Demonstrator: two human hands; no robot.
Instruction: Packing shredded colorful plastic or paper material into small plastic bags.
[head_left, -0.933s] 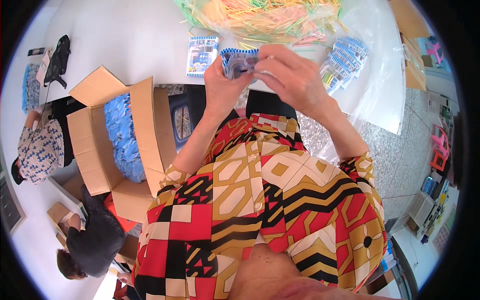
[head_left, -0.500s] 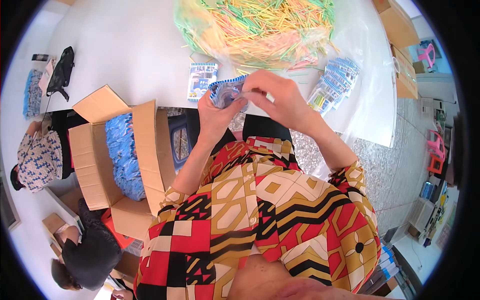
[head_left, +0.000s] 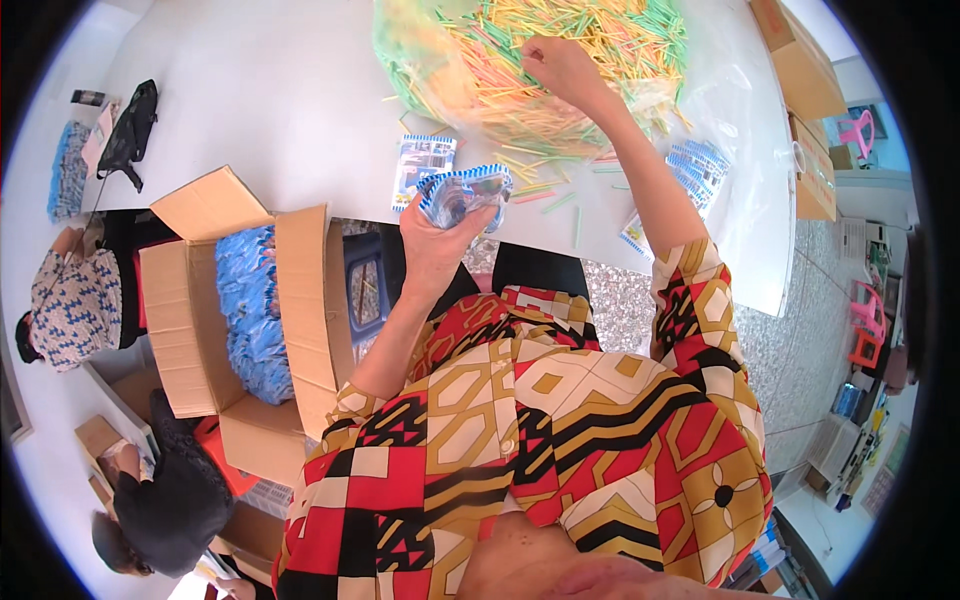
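My left hand (head_left: pixel 440 250) is closed around a small blue-and-white plastic packet (head_left: pixel 455 200), its striped mouth gaping upward at the table's near edge. My right hand (head_left: pixel 568 75) reaches over a big heap of thin coloured sticks (head_left: pixel 490 85), yellow, green and pink. Its fingers curl down at the heap; whatever is between them is hidden. The sticks lie in a clear plastic bag (head_left: pixel 400 60) spread on the table. Just behind the held packet lies another flat packet (head_left: pixel 422 165).
Several packets (head_left: pixel 700 170) overlap on the white table (head_left: pixel 270 90), right of my right forearm. Loose green sticks (head_left: pixel 577 225) lie near the front edge. On my left stands an open carton (head_left: pixel 180 330) of blue packets (head_left: pixel 250 310). Two other people (head_left: pixel 80 300) sit at left.
My right hand has left the packet's mouth and moved forward to the heap of sticks. The left hand keeps the packet, whose mouth now shows wider. More loose sticks show on the table.
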